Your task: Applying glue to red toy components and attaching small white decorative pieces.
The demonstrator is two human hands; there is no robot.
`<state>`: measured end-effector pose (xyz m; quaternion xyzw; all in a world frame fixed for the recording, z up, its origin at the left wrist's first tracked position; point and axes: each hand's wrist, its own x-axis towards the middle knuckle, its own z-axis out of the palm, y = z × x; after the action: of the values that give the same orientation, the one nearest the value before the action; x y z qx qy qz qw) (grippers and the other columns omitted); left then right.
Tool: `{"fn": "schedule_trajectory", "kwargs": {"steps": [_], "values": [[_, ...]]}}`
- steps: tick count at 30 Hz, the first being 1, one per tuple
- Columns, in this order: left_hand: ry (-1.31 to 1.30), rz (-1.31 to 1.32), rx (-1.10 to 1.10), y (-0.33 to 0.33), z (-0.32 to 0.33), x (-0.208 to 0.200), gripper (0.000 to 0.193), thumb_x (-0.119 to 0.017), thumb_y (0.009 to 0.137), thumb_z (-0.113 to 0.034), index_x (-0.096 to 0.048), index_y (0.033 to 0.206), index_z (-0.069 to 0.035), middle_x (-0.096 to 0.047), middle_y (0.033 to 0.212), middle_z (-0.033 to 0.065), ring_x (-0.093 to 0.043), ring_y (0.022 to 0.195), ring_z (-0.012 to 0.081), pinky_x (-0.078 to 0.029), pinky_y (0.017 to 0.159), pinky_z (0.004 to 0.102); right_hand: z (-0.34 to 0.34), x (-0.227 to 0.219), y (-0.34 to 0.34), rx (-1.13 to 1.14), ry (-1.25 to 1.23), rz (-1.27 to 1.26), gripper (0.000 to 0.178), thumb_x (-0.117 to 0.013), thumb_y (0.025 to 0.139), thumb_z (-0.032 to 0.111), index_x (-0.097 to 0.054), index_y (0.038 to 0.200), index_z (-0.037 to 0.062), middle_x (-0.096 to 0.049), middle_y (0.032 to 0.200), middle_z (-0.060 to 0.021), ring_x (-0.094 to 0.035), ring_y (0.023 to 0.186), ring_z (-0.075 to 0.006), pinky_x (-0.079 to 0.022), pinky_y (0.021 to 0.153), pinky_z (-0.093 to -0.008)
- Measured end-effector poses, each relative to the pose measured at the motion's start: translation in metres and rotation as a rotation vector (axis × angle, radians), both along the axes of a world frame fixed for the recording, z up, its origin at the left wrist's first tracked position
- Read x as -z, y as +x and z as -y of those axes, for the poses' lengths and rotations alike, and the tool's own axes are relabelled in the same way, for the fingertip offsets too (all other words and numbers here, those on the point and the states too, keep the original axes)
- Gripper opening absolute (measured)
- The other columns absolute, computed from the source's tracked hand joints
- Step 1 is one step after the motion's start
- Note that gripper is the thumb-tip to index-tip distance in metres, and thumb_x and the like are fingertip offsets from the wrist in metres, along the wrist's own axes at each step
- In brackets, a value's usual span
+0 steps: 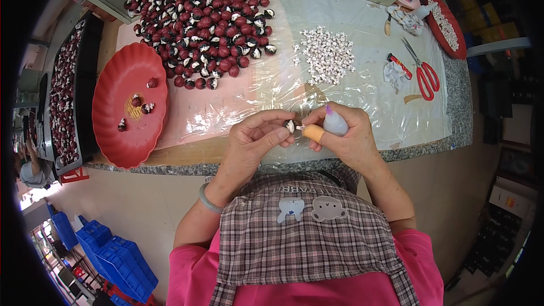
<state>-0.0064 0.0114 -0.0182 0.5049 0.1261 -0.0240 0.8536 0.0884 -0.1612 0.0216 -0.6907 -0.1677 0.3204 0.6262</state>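
Observation:
Over the table's front edge, my left hand (255, 139) is closed, pinching a small black-and-white ball (289, 126) between thumb and fingers. Close beside it, my right hand (354, 133) grips a translucent squeeze bottle (335, 124) with a purple tip pointing up and away. An orange finger cover (313, 132) sits on the right thumb. Thumb and fingertip of that hand also hold a tiny white piece (299, 127), almost at the ball; whether they touch I cannot tell. Beyond the hands lies a heap of small white pieces (327, 56) on clear plastic sheeting.
A large heap of dark red, black and white balls (209, 28) covers the back left. A red scalloped bowl (110, 130) at left holds several balls. Red-handled scissors (428, 82) and a red tube (400, 66) lie right, near a red dish (460, 50) of white pieces.

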Motion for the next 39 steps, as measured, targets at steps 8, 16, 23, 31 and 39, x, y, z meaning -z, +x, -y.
{"fn": "schedule_trajectory", "kwargs": {"steps": [8,16,23,31,39], "values": [[0.109,0.008,0.055,-0.001,0.0,0.0,0.027,-0.061,0.09,-0.005,-0.06,0.117,0.0,-0.065,0.094,0.007,-0.062,0.081,0.0098,-0.051,0.074,0.0227,0.005,0.012,-0.003,-0.048,-0.108,0.27,0.016,-0.071,0.076,0.0,-0.066,0.09,0.0008,-0.067,0.077,-0.009,-0.065,0.066,-0.0146,-0.052,0.056,-0.0259],[0.264,0.084,0.024,-0.002,0.001,-0.007,0.024,-0.06,0.088,0.002,-0.063,0.112,0.004,-0.061,0.098,0.0095,-0.063,0.084,0.0131,-0.054,0.075,0.0236,0.0,0.019,-0.009,-0.085,-0.007,0.609,0.02,-0.072,0.07,-0.001,-0.064,0.087,0.0041,-0.065,0.08,-0.0109,-0.067,0.073,-0.0252,-0.053,0.061,-0.0314],[0.072,0.0,0.042,-0.002,-0.002,-0.003,0.027,-0.06,0.09,-0.003,-0.058,0.116,0.003,-0.061,0.098,0.0094,-0.063,0.084,0.013,-0.055,0.075,0.0247,-0.009,0.012,-0.007,-0.06,0.017,0.56,0.026,-0.073,0.073,0.003,-0.065,0.098,0.0044,-0.066,0.083,-0.0103,-0.067,0.075,-0.0204,-0.053,0.064,-0.0303],[0.507,0.11,-0.217,0.026,-0.059,-0.014,0.029,-0.047,0.076,0.011,-0.055,0.102,0.001,-0.057,0.098,0.0082,-0.056,0.088,0.0173,-0.048,0.071,0.0293,0.005,0.02,0.002,-0.019,0.082,0.315,0.027,-0.071,0.08,0.003,-0.064,0.106,0.0016,-0.059,0.074,-0.0016,-0.052,0.062,-0.0059,-0.044,0.054,-0.02],[1.831,0.373,-0.183,0.05,-0.078,-0.008,0.028,-0.062,0.068,0.006,-0.062,0.095,-0.002,-0.052,0.089,0.0113,-0.052,0.083,0.0282,-0.046,0.07,0.0359,0.011,0.02,0.001,0.001,-0.033,0.326,0.025,-0.074,0.077,0.011,-0.067,0.1,0.0038,-0.07,0.093,-0.0079,-0.065,0.079,-0.0154,-0.05,0.072,-0.0276]]}}
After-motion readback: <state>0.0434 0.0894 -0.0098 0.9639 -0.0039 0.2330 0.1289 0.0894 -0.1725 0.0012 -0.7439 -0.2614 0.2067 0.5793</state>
